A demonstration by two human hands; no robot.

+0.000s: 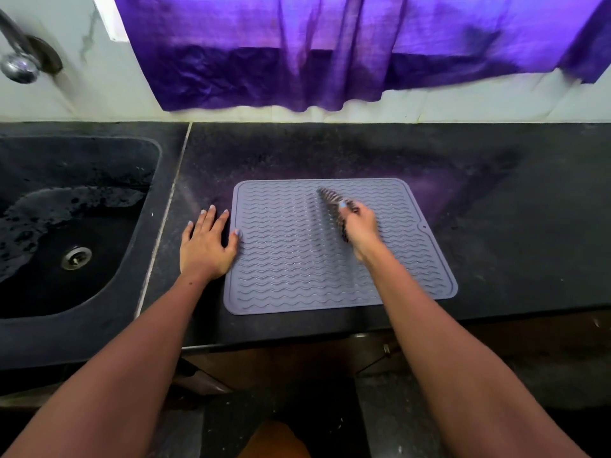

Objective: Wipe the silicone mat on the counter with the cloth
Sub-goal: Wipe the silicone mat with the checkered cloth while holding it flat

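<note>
A grey silicone mat [297, 259] with wavy ridges lies flat on the black counter [512, 226]. My right hand [360, 226] grips a dark patterned cloth [332, 200] over the mat's upper middle; the cloth is motion-blurred and partly hidden under the fingers. My left hand [206, 242] lies flat with spread fingers on the counter at the mat's left edge, its thumb touching the mat's rim.
A black sink [109, 292] with a metal drain [76, 257] sits to the left, under a chrome tap [18, 61]. A purple curtain [330, 54] hangs over the white tiled wall behind. The counter's front edge runs just below the mat.
</note>
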